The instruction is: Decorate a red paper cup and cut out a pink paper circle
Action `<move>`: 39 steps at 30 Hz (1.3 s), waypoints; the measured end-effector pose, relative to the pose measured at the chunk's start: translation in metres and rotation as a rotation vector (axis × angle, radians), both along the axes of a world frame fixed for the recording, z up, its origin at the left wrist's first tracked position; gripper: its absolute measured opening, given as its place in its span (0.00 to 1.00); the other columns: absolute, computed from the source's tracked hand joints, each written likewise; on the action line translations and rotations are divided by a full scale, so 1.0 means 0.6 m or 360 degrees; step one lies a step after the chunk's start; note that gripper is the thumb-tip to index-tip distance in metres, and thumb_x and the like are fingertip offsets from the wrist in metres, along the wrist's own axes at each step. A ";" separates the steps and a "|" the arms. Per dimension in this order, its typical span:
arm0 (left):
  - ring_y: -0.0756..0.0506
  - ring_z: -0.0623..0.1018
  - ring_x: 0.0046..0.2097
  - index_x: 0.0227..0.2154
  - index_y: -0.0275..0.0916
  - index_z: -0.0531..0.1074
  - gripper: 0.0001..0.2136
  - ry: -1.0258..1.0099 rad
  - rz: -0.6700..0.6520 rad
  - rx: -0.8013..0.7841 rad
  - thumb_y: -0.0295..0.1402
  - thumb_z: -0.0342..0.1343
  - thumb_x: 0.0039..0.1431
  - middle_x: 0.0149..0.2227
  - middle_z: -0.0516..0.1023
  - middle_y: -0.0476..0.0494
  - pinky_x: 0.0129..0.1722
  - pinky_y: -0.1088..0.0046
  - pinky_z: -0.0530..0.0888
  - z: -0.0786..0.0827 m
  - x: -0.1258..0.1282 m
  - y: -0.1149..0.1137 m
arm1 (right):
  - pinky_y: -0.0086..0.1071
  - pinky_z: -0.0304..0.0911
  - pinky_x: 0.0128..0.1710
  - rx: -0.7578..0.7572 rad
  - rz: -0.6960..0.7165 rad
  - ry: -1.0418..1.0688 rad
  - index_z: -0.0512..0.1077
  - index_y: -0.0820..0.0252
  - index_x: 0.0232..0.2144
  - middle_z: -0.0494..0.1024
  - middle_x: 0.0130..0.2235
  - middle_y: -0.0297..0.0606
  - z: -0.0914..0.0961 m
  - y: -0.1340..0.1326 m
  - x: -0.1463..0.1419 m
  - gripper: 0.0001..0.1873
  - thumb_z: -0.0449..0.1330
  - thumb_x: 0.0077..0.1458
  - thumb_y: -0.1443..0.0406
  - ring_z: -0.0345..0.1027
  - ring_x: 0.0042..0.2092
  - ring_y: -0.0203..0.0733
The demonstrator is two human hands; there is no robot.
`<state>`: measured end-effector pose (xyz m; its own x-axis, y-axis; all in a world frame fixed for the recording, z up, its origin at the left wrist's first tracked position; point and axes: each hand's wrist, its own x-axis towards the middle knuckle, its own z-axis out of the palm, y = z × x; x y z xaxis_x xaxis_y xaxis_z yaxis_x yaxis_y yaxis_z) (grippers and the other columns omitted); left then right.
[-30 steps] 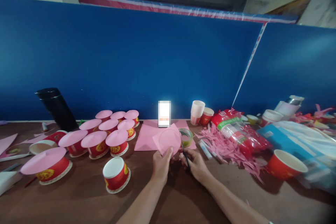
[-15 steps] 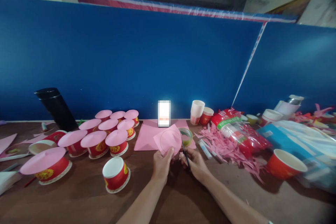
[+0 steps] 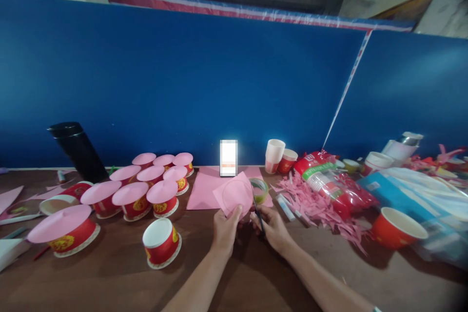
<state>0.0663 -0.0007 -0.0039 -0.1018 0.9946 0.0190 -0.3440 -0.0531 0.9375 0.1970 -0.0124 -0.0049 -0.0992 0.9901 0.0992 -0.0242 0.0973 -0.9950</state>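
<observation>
At the far left a black flask (image 3: 78, 153) leans against the blue wall (image 3: 204, 83), or looks tilted through the wide lens. Beside it on the worktop (image 3: 120, 282), red cups (image 3: 136, 209) stand in loose rows, apparently upside down, which would give the pink caps (image 3: 130, 194) on them a broad footing. Nearer the person, a bare cup (image 3: 161, 246) stands apart, its white end up, perhaps set aside for having no cap. Next come pink sheets (image 3: 203, 190), lying flat near the wall with a bright phone (image 3: 228, 158) upright behind them, presumably turned for viewing. Over their near edge the left hand (image 3: 225, 229) holds the paper (image 3: 236, 192), its grip pinching the low edge, thumb on top; that likely keeps the drawn circle uncovered and the sheet steady. The scissors (image 3: 260, 222) stand blade up along the paper's right edge, wrapped in the right hand's (image 3: 274, 231) grip; whether the blades touch the paper I cannot tell. Just behind is a tape roll (image 3: 260, 191), then a glue stick (image 3: 286, 208), within easy reach. Farther right, pink scraps (image 3: 325, 219) lie heaped against a red bag (image 3: 325, 183), seemingly pushed aside to leave elbow room, and an orange cup (image 3: 398, 229) stands beyond.
</observation>
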 end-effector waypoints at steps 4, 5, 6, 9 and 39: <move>0.49 0.72 0.22 0.27 0.29 0.75 0.14 -0.0014 -0.0012 -0.0012 0.39 0.60 0.45 0.21 0.75 0.44 0.21 0.76 0.68 0.001 0.000 -0.001 | 0.23 0.54 0.18 0.0008 -0.0003 0.0012 0.69 0.64 0.37 0.65 0.19 0.27 0.001 0.000 -0.001 0.18 0.62 0.45 0.58 0.56 0.19 0.29; 0.49 0.72 0.22 0.27 0.29 0.75 0.15 -0.0013 -0.0011 -0.0014 0.39 0.60 0.45 0.21 0.75 0.43 0.21 0.76 0.68 0.002 0.000 -0.001 | 0.23 0.54 0.18 0.0015 -0.0001 0.0009 0.69 0.64 0.37 0.65 0.19 0.27 0.001 0.000 -0.001 0.19 0.62 0.45 0.58 0.56 0.19 0.29; 0.49 0.72 0.22 0.28 0.29 0.75 0.15 -0.0013 -0.0007 -0.0016 0.39 0.60 0.45 0.22 0.76 0.43 0.21 0.76 0.68 0.002 0.000 -0.001 | 0.23 0.54 0.18 0.0025 0.0003 0.0002 0.69 0.64 0.37 0.65 0.19 0.27 0.000 0.001 0.000 0.19 0.62 0.45 0.58 0.56 0.19 0.29; 0.49 0.72 0.22 0.29 0.29 0.75 0.16 0.0005 0.0010 -0.0040 0.40 0.60 0.44 0.23 0.76 0.43 0.21 0.76 0.68 0.001 0.000 -0.001 | 0.23 0.54 0.18 0.0045 0.0001 -0.0031 0.69 0.65 0.38 0.64 0.19 0.27 -0.002 0.002 0.001 0.20 0.61 0.45 0.57 0.56 0.19 0.29; 0.51 0.69 0.20 0.26 0.29 0.74 0.16 0.0198 0.0092 -0.0051 0.41 0.59 0.45 0.19 0.72 0.45 0.19 0.77 0.66 -0.008 -0.005 0.009 | 0.23 0.53 0.18 0.0012 -0.0019 -0.0019 0.68 0.66 0.38 0.63 0.18 0.26 -0.001 0.000 0.000 0.21 0.61 0.45 0.57 0.54 0.18 0.28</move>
